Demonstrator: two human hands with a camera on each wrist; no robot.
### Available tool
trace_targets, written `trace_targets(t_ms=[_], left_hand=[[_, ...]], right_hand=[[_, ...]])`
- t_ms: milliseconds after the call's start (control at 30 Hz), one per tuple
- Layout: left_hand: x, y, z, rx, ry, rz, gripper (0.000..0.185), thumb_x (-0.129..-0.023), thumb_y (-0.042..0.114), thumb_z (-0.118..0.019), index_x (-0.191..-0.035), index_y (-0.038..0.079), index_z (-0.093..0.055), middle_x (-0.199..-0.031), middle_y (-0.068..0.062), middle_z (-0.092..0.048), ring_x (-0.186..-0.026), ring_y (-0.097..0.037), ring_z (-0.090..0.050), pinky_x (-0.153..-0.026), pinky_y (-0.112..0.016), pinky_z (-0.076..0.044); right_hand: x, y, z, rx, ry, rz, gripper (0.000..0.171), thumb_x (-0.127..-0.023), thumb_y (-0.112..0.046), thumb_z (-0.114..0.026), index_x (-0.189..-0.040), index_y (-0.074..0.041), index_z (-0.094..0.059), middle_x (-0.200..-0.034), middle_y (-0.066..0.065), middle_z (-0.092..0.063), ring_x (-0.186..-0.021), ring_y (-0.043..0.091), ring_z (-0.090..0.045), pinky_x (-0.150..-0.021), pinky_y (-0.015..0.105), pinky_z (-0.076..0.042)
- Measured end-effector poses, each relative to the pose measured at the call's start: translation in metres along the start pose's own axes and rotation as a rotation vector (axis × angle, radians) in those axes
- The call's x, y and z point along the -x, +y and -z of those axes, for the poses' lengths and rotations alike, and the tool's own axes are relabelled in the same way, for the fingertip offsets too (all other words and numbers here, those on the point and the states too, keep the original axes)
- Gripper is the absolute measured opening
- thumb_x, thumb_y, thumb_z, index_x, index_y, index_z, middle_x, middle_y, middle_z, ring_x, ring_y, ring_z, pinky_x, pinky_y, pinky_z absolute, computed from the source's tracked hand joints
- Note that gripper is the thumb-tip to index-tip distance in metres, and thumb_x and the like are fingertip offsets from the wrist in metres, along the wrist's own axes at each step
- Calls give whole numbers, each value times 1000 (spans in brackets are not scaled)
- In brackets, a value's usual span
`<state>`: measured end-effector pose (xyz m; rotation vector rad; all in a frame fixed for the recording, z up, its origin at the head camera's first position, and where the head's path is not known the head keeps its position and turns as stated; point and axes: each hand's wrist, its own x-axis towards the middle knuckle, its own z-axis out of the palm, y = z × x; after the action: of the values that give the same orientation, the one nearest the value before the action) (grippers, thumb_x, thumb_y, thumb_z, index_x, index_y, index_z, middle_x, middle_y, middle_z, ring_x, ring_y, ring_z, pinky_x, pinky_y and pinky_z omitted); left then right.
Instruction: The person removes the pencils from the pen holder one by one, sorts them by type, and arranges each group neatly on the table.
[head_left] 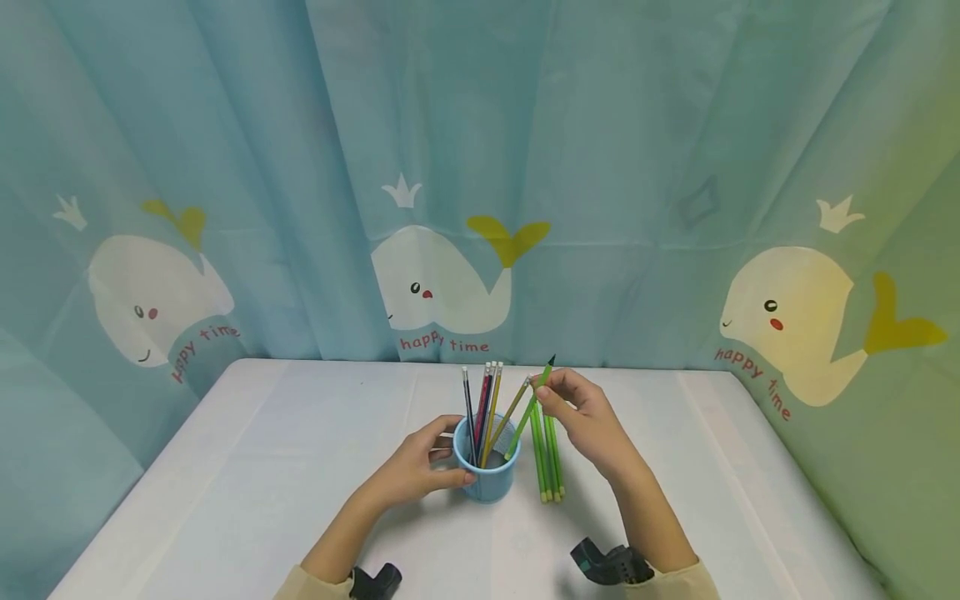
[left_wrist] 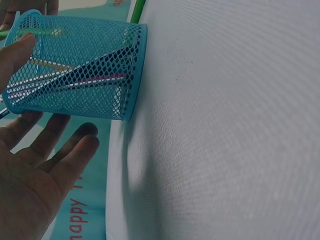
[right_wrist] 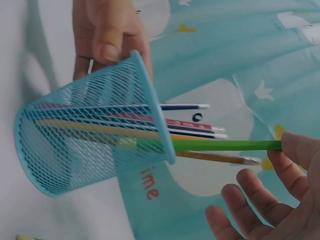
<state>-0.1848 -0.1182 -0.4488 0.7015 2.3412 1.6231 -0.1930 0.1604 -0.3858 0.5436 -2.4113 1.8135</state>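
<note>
- A round blue wire-mesh pen cup [head_left: 488, 479] stands upright on a white cloth-covered table [head_left: 225, 500], near the table's middle.
- The left hand [head_left: 416, 467] sits at the cup's 9 o'clock, fingers and thumb curled round the mesh wall, gripping it.
- The right hand [head_left: 581, 417] is at the cup's 2 o'clock, above the rim. Its thumb and fingertips pinch the upper end of a slim bright green pencil [head_left: 531, 411].
- That green pencil slants, its lower end already inside the cup, seen through the open mesh in the right wrist view.
- Several other thin pencils [head_left: 483, 408], dark blue, red and yellow with pale tips, lean inside the cup.
- A small bundle of matching green pencils [head_left: 549, 458] lies flat on the cloth at the cup's 3 o'clock, just beside it.
- Behind the table hangs a soft, folded teal curtain [head_left: 600, 125] printed with white whales.
</note>
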Motion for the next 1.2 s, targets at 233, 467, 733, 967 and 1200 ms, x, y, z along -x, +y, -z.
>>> trace_targets(t_ms=[233,467,733,967,1200], left_hand=[[2,0,-1,2,1,11,71,-81,19,-84,-141,8,-48,-137,-14,-56,-123,-33,-59,-109,-42,-47],[2,1,-2,6,4,8,70,-81,20,-84,-141,9,-48,-138,-13,-56,-124,-33,-58,-109,-42,-47],[4,3,-1,-5,6,14,71,-81,19,-84,-141,8,-47,-138,-14,-55,-124,-34,-58,-109,-42,-47],[4,4,0,-6,7,14,73,-81,21,-84,-142,8,-46,-138,-15,-55,-125,-35,-58,-109,-42,-47],[2,5,0,-17,6,15,72,-81,20,-84,-142,8,-47,-139,-14,-55,-125,-35,-58,-109,-43,-47]], right_hand=[[4,-4,13,-59,9,4,25,-102,-22,-58,-106,3,-57,-129,15,-62,-122,26,-58,-93,28,-56],[7,-10,26,-79,59,23,27,-103,-21,-56,-111,5,-57,-127,14,-62,-120,22,-61,-93,28,-57],[8,-10,32,-112,73,21,29,-104,-22,-56,-114,5,-56,-121,4,-64,-116,24,-62,-96,39,-57],[4,-3,36,-128,90,-13,29,-103,-23,-57,-113,5,-55,-114,3,-66,-109,27,-64,-89,33,-60],[1,11,39,-90,122,-65,30,-102,-23,-58,-111,5,-55,-110,17,-64,-93,19,-65,-82,32,-60]])
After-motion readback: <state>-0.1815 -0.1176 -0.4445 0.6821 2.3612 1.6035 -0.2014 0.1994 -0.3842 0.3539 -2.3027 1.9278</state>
